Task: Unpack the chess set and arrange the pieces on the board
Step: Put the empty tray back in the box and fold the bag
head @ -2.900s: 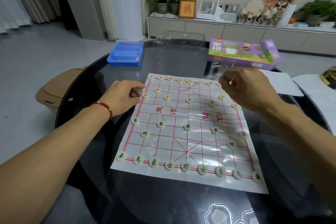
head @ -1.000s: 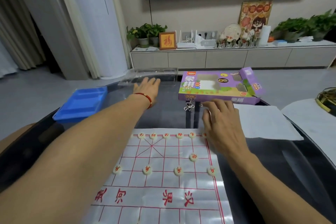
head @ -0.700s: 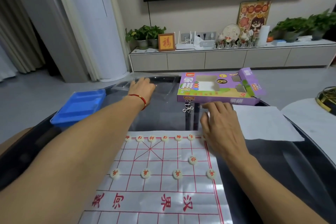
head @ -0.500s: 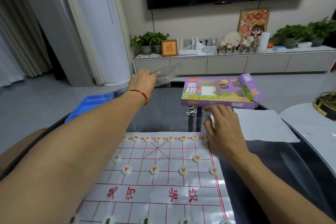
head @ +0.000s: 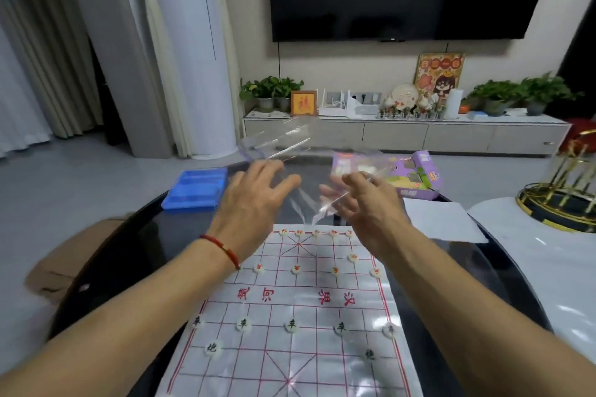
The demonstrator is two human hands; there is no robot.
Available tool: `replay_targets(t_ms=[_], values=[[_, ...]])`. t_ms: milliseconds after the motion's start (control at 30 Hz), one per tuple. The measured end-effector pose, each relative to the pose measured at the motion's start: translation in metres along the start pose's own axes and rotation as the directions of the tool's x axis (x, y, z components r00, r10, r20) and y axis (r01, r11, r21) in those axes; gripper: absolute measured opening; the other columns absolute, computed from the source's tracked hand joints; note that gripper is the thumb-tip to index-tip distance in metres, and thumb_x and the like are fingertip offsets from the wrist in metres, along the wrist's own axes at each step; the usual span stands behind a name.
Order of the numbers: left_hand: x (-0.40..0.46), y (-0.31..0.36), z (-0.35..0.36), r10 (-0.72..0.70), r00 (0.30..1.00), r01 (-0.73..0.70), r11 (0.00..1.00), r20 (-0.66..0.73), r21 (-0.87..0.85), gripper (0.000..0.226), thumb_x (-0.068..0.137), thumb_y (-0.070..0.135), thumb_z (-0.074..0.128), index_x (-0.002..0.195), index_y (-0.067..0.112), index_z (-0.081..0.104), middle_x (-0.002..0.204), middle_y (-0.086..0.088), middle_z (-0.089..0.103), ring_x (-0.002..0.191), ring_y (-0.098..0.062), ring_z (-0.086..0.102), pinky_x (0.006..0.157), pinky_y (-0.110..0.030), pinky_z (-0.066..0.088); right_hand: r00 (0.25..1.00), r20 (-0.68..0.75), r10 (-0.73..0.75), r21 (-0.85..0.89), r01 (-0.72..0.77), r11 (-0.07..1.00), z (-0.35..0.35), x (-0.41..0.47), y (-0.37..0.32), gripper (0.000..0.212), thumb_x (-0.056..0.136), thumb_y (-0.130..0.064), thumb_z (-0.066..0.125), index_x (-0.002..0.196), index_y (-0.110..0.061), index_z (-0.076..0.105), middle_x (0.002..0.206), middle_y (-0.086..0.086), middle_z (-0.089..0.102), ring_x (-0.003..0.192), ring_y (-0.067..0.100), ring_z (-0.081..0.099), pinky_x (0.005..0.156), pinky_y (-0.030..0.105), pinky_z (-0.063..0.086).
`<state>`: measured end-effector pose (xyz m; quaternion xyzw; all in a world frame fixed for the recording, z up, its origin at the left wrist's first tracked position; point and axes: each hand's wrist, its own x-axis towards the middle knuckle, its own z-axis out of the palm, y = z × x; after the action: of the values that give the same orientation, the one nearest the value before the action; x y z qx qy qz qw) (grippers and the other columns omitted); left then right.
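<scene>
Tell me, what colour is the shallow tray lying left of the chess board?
Blue; the tray shows clearly in the head view.

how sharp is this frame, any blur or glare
Head view: both hands, left hand and right hand, and the clear plastic lid are motion-smeared; the chess board reads sharper; glare streaks the glossy table; wide-angle bending at edges.

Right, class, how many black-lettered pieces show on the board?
7. Five black-lettered pieces line the row nearest the river; two more sit one row closer. The board's near edge is cropped; more may be hidden.
</scene>
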<state>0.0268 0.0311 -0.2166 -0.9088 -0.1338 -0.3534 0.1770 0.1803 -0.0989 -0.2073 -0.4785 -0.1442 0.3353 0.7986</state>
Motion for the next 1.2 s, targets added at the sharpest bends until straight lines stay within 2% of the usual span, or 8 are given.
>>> replay_targets(t_ms=[67, 167, 233, 333, 500, 633, 800, 1200], values=[[-0.022, 0.008, -0.014, -0.325, 0.945, 0.326, 0.915, 0.043, -0.237, 0.059, 0.085, 0.001, 0.062, 0.14, 0.019, 0.053, 0.137, -0.01, 0.049, 0.123, -0.028, 0.046, 0.095, -0.043, 0.048, 0.999, 0.013, 0.036, 0.04, -0.037, 0.999, -0.003, -0.017, 0.009, 0.03, 0.095, 0.0, 0.057, 0.124, 0.006, 0.053, 0.118, 0.024, 0.07, 0.093, 0.032, 0.075, 0.078, 0.037, 0.059], [-0.042, 0.013, -0.032, -0.698, 0.556, 0.768, 0.223, 0.451, -0.6, 0.065, 0.097, 0.04, 0.06, 0.153, 0.028, 0.031, 0.141, -0.003, 0.049, 0.119, -0.019, 0.056, 0.098, -0.04, 0.046, 0.994, 0.055, 0.091, 0.017, -0.092, 0.996, -0.003, -0.031, 0.02, 0.024, 0.097, -0.006, 0.059, 0.12, -0.001, 0.056, 0.114, 0.021, 0.073, 0.094, 0.031, 0.075, 0.073, 0.036, 0.062], [-0.05, 0.011, -0.032, -0.599, 0.429, 0.737, -0.2, 0.676, -0.645, 0.077, 0.089, 0.058, 0.063, 0.152, 0.027, 0.032, 0.129, -0.006, 0.062, 0.103, -0.021, 0.07, 0.095, -0.045, 0.053, 0.987, 0.092, 0.129, -0.01, -0.129, 0.992, 0.0, -0.036, 0.032, 0.03, 0.097, -0.008, 0.061, 0.124, 0.001, 0.051, 0.114, 0.022, 0.073, 0.097, 0.036, 0.074, 0.091, 0.048, 0.059], [-0.053, 0.001, -0.022, -0.528, 0.348, 0.512, -0.585, 0.775, -0.629, 0.05, 0.09, 0.026, 0.073, 0.131, 0.006, 0.052, 0.121, -0.025, 0.065, 0.094, -0.034, 0.074, 0.082, -0.046, 0.061, 0.965, 0.152, 0.212, -0.131, -0.193, 0.972, 0.003, -0.034, 0.046, 0.041, 0.097, -0.02, 0.065, 0.127, 0.005, 0.05, 0.114, 0.028, 0.07, 0.095, 0.036, 0.074, 0.079, 0.042, 0.062], [-0.059, -0.022, -0.008, -0.577, 0.27, 0.461, -0.625, 0.771, -0.63, 0.056, 0.087, -0.004, 0.07, 0.139, 0.001, 0.048, 0.115, -0.022, 0.069, 0.09, -0.034, 0.075, 0.076, -0.043, 0.062, 0.999, -0.018, -0.041, -0.527, 0.025, 0.85, -0.028, 0.012, 0.039, 0.038, 0.101, -0.04, 0.054, 0.1, -0.004, 0.066, 0.095, 0.019, 0.071, 0.079, 0.025, 0.063, 0.068, 0.036, 0.052], [-0.061, -0.032, -0.001, -0.583, 0.267, 0.45, -0.629, 0.767, -0.634, 0.064, 0.086, 0.0, 0.072, 0.143, 0.011, 0.045, 0.116, -0.02, 0.069, 0.085, -0.028, 0.075, 0.08, -0.045, 0.062, 0.918, -0.063, -0.391, -0.997, -0.073, -0.012, -0.075, 0.075, 0.03, 0.03, 0.098, -0.031, 0.053, 0.112, -0.009, 0.066, 0.114, 0.019, 0.069, 0.102, 0.038, 0.063, 0.085, 0.042, 0.05], [-0.061, -0.041, 0.009, -0.567, 0.266, 0.478, -0.624, 0.779, -0.618, 0.068, 0.087, 0.0, 0.071, 0.147, 0.015, 0.042, 0.113, -0.018, 0.071, 0.091, -0.029, 0.075, 0.084, -0.047, 0.061, 0.893, -0.183, -0.41, -0.879, -0.335, -0.339, -0.088, 0.107, 0.037, 0.056, 0.092, -0.064, 0.05, 0.116, -0.015, 0.064, 0.121, 0.012, 0.064, 0.114, 0.032, 0.056, 0.092, 0.041, 0.039], [-0.059, -0.04, 0.005, -0.54, 0.261, 0.501, -0.633, 0.8, -0.59, 0.069, 0.087, -0.001, 0.072, 0.147, 0.014, 0.042, 0.113, -0.017, 0.069, 0.096, -0.032, 0.074, 0.076, -0.043, 0.062, 0.9, -0.293, -0.324, -0.932, -0.192, 0.308, -0.088, 0.114, 0.013, 0.035, 0.09, -0.035, 0.059, 0.104, -0.003, 0.063, 0.103, 0.019, 0.071, 0.083, 0.033, 0.07, 0.078, 0.045, 0.06]])
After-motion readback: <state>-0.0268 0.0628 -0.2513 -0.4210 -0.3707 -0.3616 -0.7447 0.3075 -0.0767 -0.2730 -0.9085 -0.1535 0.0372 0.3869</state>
